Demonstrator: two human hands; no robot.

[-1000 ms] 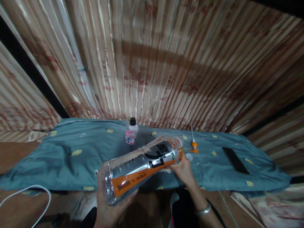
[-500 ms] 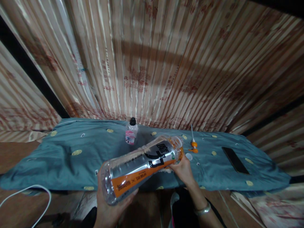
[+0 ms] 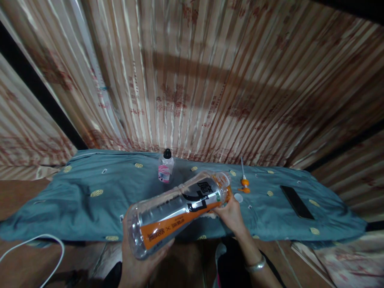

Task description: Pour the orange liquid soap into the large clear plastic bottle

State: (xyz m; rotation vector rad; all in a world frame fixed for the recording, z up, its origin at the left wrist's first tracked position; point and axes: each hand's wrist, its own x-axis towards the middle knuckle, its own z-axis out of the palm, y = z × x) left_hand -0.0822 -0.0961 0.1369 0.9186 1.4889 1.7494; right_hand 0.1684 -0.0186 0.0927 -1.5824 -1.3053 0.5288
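A large clear plastic bottle (image 3: 177, 210) with an orange, black and silver label lies tilted in front of me, base toward me. My left hand (image 3: 141, 264) cups its base from below. My right hand (image 3: 231, 214) grips the neck end, where the orange top is hidden under my fingers. Both hold the bottle above the near edge of a teal patterned cloth (image 3: 90, 200).
On the cloth stand a small clear bottle with a black cap (image 3: 166, 166), an orange pump nozzle with a white tube (image 3: 245, 182), a small white cap (image 3: 239, 197) and a dark phone (image 3: 297, 202). A striped curtain (image 3: 195, 80) hangs behind. A white cable (image 3: 36, 242) loops at left.
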